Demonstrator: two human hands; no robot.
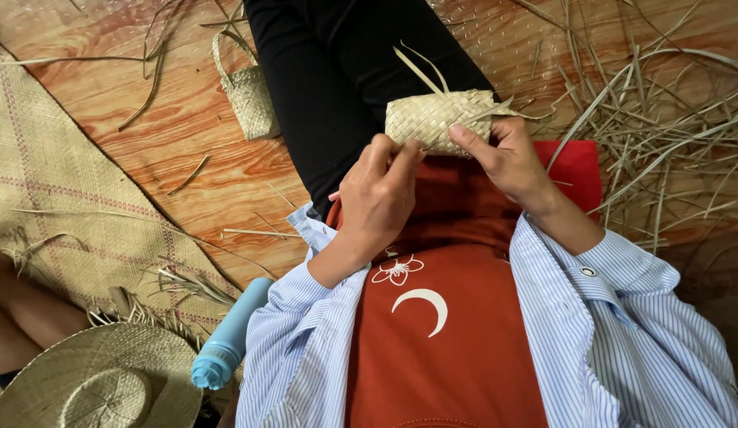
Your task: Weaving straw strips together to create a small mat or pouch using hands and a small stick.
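The left hand (377,198) and right hand (508,158) are pinching the small pale woven palm-leaf pouch (436,119) above the lap, fingers closed on its lower edge, steadying it; farther off, a small woven handled basket (248,95) is lying on the wooden floor (115,87).

Tan pouch (437,119) (checkered weave), blue bottle (229,334)
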